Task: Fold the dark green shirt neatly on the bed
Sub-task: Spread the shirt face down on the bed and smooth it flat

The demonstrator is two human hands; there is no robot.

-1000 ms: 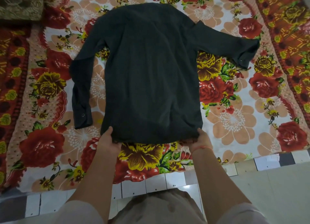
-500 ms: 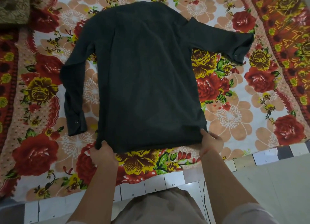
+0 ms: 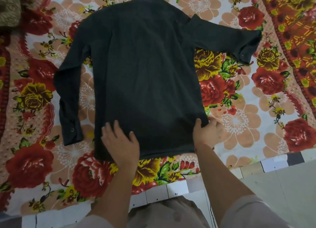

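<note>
"Shirt first: where does it lie?"

"The dark green shirt (image 3: 145, 74) is spread flat across the middle of the bed (image 3: 239, 125), with its hem toward the near edge and its neck end toward the far edge."

"And the sleeves?"

"The sleeve on the person's left (image 3: 68, 91) runs down beside the body of the shirt. Its cuff (image 3: 72, 135) lies on the sheet just beside the hem's left corner, and a snap (image 3: 72, 129) shows on it. The other sleeve (image 3: 222, 38) stretches out toward the bed's right edge, and its end is rumpled."

"What are the hands doing?"

"The left hand (image 3: 120, 142) lies flat on the cloth just above the hem, near its left corner — fingers straight and spread, pressing down and gripping nothing. The right hand (image 3: 209, 133) is at the hem's right corner and grasps the shirt's side edge. Its thumb (image 3: 198, 125) sits on top of the cloth, and its fingers (image 3: 216, 127) come out from under it onto the sheet."

"What lies around it?"

"A floral sheet (image 3: 42, 168) with red and yellow roses covers the bed. A brown patterned cloth (image 3: 8, 5) sits in the far left corner. A strip of white tiles (image 3: 177, 190) runs along the near edge, with pale floor (image 3: 282, 185) beyond it on the right. The person's beige garment (image 3: 162, 214) fills the bottom of the view."
</note>
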